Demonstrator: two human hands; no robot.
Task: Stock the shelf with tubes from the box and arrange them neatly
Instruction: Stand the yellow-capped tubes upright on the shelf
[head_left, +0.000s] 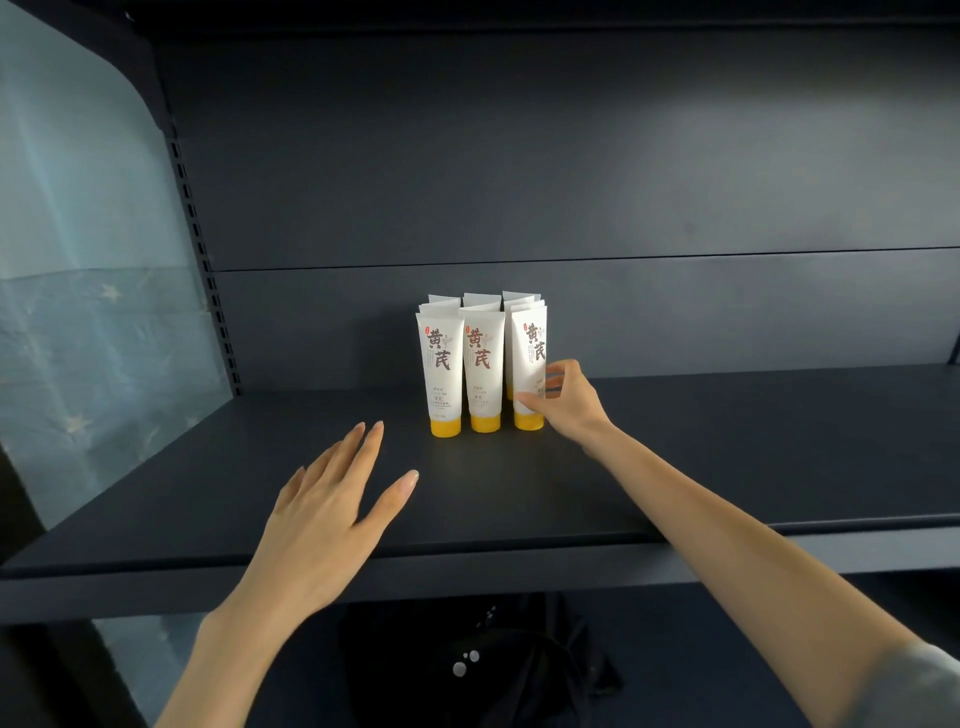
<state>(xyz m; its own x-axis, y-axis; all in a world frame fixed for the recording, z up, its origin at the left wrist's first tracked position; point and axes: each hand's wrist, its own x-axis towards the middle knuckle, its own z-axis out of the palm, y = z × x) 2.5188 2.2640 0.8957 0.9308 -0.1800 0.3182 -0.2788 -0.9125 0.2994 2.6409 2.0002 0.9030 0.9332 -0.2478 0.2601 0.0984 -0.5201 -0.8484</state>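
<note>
Several white tubes with yellow caps stand cap-down in three columns on the dark shelf (208, 499). The front row holds a left tube (440, 364), a middle tube (483, 364) and a right tube (529, 358), which is turned slightly to the right. My right hand (563, 402) grips the lower part of the front right tube, thumb in front and fingers behind it. My left hand (332, 499) hovers flat over the shelf, left of and in front of the tubes, with straight spread fingers and nothing in it. The box is out of view.
The shelf has a dark back panel (571, 182) and a slotted upright (208, 275) at the left, beside a pale blue wall. Bare shelf surface stretches to both sides of the tubes. A dark object (467, 665) lies below the shelf's front edge.
</note>
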